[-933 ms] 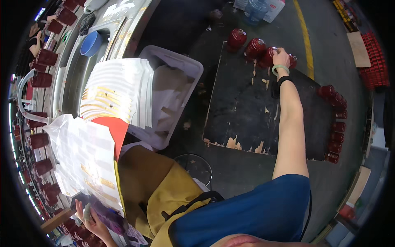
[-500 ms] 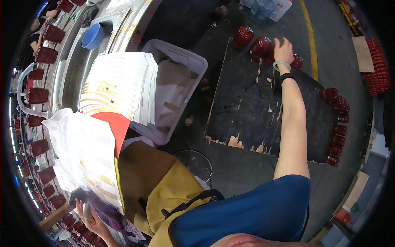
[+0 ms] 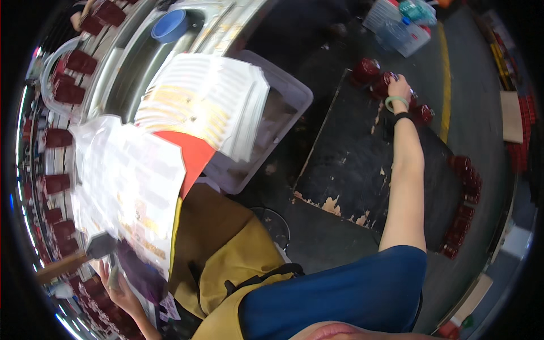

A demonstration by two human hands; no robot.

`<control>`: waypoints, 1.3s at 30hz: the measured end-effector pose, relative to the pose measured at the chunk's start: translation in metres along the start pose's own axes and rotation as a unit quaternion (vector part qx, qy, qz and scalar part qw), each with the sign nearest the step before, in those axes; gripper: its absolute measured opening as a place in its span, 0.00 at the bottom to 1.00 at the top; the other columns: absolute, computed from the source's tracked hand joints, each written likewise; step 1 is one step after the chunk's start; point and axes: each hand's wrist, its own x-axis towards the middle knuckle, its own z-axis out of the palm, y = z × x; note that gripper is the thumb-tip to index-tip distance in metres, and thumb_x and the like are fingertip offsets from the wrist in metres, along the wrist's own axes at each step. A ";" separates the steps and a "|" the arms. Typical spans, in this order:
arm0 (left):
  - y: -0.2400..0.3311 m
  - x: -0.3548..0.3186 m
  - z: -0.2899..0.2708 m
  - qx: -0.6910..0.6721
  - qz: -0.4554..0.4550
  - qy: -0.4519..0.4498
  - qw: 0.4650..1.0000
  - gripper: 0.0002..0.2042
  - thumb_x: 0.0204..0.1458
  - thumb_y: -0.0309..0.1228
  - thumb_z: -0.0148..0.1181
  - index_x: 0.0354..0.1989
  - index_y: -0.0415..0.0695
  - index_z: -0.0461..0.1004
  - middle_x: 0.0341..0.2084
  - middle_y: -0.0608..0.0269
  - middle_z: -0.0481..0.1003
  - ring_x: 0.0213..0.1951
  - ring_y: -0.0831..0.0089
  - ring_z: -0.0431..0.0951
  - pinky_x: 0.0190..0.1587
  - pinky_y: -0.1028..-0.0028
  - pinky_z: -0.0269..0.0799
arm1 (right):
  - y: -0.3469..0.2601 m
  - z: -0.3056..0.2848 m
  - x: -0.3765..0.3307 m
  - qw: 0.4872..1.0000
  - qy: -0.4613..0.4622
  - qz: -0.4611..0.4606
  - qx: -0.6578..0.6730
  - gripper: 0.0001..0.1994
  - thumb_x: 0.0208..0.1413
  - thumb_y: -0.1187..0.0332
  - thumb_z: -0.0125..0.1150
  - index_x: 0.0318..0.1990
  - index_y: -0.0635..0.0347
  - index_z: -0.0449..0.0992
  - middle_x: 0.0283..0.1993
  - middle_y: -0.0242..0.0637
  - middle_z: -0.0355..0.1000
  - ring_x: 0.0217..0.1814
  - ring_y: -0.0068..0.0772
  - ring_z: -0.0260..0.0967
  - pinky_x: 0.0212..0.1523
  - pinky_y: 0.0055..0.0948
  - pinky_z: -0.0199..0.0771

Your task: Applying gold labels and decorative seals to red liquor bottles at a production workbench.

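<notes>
My right arm reaches out over a worn black board (image 3: 345, 164). At its far edge my right hand (image 3: 400, 89) has its fingers closed at the top of a glossy dark red bottle (image 3: 381, 86). Another red bottle (image 3: 365, 70) stands just left of it, and one more (image 3: 424, 113) sits to the right of my wrist. My left hand (image 3: 118, 290) is low at the left, fingers stretched out, with a wrap on one finger. Close to it are a purple bundle (image 3: 141, 275) and a grey metal piece (image 3: 101, 246) on a wooden bar (image 3: 62, 268).
A curved row of red bottles (image 3: 458, 226) lines the board's right side. Printed sheets (image 3: 124, 175) and stacked white papers (image 3: 198, 102) lie beside a white bin (image 3: 300, 96). Beyond are a sink with a blue bowl (image 3: 169, 27) and a water jug (image 3: 394, 34). Red pots (image 3: 56, 137) line the left.
My right hand has shifted left from above the bottles and closed at the top of one. The whole view has swung, so the board and papers sit farther right.
</notes>
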 end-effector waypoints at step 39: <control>-0.400 -0.314 -0.320 0.363 -0.394 0.374 0.757 0.10 0.53 0.33 0.70 0.36 0.39 0.82 0.34 0.47 0.79 0.36 0.51 0.82 0.40 0.61 0.75 | -0.380 -0.221 -0.544 0.709 -0.178 -0.580 0.360 0.13 0.70 0.73 0.56 0.59 0.66 0.74 0.39 0.32 0.66 0.42 0.27 0.63 0.50 0.25 0.66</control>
